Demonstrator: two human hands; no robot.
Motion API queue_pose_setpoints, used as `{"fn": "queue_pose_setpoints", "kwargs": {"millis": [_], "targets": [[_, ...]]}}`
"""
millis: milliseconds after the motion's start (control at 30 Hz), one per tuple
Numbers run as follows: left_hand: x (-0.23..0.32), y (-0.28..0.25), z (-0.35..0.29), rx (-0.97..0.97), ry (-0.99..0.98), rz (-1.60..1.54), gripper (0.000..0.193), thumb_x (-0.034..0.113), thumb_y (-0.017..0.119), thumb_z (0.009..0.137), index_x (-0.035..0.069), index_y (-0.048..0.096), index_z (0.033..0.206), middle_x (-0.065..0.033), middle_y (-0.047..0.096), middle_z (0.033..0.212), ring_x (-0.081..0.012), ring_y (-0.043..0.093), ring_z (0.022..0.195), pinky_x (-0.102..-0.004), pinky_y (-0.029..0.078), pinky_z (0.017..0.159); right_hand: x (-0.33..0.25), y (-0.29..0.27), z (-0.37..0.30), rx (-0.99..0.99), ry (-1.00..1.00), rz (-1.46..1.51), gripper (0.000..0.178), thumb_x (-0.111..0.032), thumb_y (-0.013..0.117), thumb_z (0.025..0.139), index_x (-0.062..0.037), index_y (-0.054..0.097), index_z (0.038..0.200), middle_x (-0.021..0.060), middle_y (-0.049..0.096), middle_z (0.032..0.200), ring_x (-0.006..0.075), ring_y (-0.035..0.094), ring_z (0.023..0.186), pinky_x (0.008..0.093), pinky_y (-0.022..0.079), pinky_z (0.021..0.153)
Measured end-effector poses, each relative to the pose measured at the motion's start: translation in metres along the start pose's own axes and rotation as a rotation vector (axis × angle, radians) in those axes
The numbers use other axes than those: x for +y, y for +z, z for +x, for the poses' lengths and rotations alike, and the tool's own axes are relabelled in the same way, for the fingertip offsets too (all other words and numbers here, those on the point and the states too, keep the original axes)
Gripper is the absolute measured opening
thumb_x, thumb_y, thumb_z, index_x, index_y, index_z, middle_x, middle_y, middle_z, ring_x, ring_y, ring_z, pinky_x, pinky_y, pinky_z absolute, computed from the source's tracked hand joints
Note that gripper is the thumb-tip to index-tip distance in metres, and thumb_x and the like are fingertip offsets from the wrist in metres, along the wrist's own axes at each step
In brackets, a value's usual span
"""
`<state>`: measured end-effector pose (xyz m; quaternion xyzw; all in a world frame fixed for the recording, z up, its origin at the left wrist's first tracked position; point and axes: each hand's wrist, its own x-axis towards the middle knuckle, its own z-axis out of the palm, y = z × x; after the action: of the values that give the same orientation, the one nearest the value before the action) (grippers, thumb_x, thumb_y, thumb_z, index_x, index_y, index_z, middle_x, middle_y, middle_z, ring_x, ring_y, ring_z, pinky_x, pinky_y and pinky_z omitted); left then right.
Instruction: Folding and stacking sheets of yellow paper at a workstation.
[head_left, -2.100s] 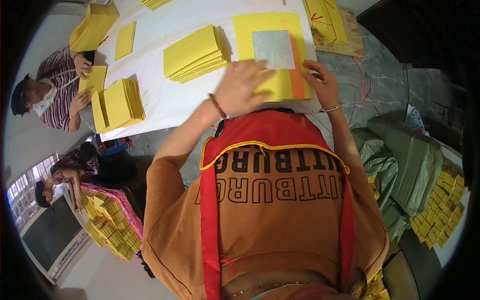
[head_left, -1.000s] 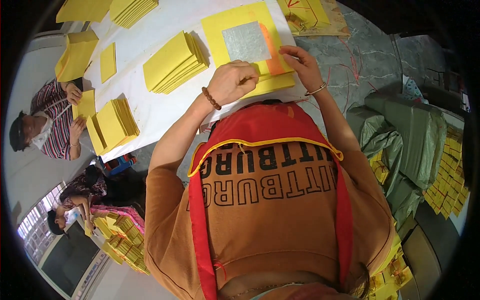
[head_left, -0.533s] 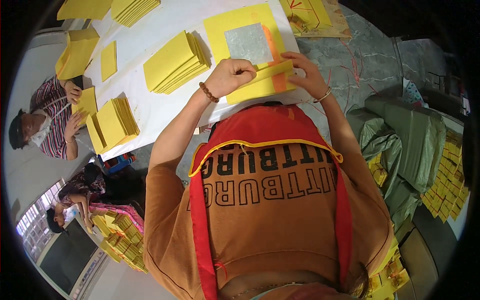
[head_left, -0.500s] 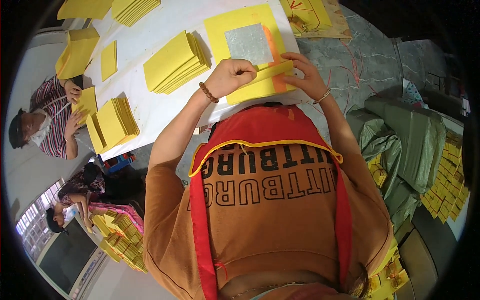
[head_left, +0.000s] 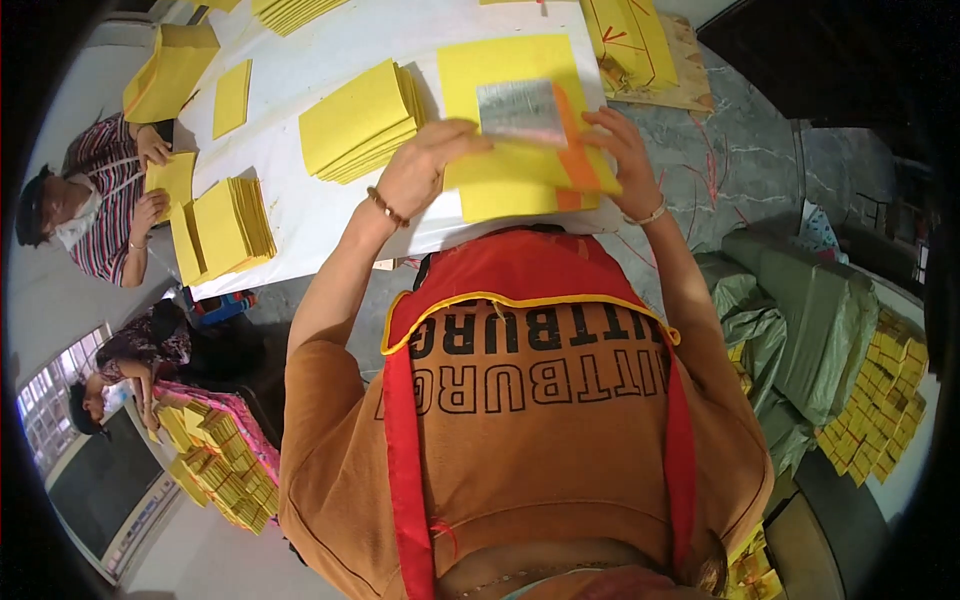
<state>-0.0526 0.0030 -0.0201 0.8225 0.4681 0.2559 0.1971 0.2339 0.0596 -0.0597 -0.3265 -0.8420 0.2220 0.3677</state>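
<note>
A yellow paper sheet (head_left: 540, 60) with a silver square (head_left: 515, 105) and an orange strip lies at the table's near edge, over more yellow paper (head_left: 510, 205). Its near part is raised and bent between my hands. My left hand (head_left: 425, 165) is at the sheet's left side, its fingers pointing right across the paper and smeared by motion. My right hand (head_left: 625, 155) is closed around the sheet's right edge beside the orange strip, its fingers curled over the paper.
Fanned stacks of folded yellow paper (head_left: 360, 120) lie on the white table (head_left: 270, 150). At the left, a person in a striped shirt (head_left: 105, 160) handles yellow paper; another (head_left: 150, 350) works at yellow bundles. A tied yellow pack (head_left: 628, 45) sits beyond the table's right corner.
The narrow fold along the sheet's near part has loosened, and the paper is spread wider. My left hand has moved from a closed pinch on the fold to the left, with fingers extended.
</note>
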Motion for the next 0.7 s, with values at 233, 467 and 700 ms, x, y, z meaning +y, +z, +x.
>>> {"fn": "queue_pose_setpoints", "kwargs": {"millis": [233,467,700], "targets": [[0.025,0.0,-0.019,0.08,-0.07,-0.104,0.016,0.013,0.055,0.082,0.001,0.059,0.092,-0.0182,0.061,0.088,-0.0329,0.059,0.082,-0.0378,0.048,0.067,-0.016,-0.01,-0.008,-0.247,0.125,0.273,0.024,-0.01,0.064,0.075,-0.0108,0.064,0.099,0.0039,0.064,0.102,0.0206,0.059,0.1,0.0317,0.043,0.081],[0.008,0.016,0.006,0.137,-0.624,-0.346,0.025,0.023,0.056,0.085,-0.002,0.054,0.087,-0.0177,0.056,0.063,-0.0304,0.055,0.057,-0.0374,0.042,0.053,-0.018,0.017,0.004,0.071,0.633,0.534,0.034,-0.018,0.066,0.079,-0.0071,0.059,0.11,0.0035,0.056,0.067,0.0066,0.052,0.061,0.0212,0.041,0.056],[0.005,0.013,0.015,0.109,-0.669,-0.374,0.063,0.016,0.059,0.084,0.006,0.026,0.135,-0.0061,0.052,0.067,-0.0137,0.047,0.058,-0.0274,0.041,0.056,-0.011,0.017,0.007,-0.031,0.669,0.312,0.045,-0.018,0.067,0.077,-0.0079,0.055,0.12,0.0012,0.048,0.061,0.0071,0.044,0.055,0.0235,0.039,0.052]]}}
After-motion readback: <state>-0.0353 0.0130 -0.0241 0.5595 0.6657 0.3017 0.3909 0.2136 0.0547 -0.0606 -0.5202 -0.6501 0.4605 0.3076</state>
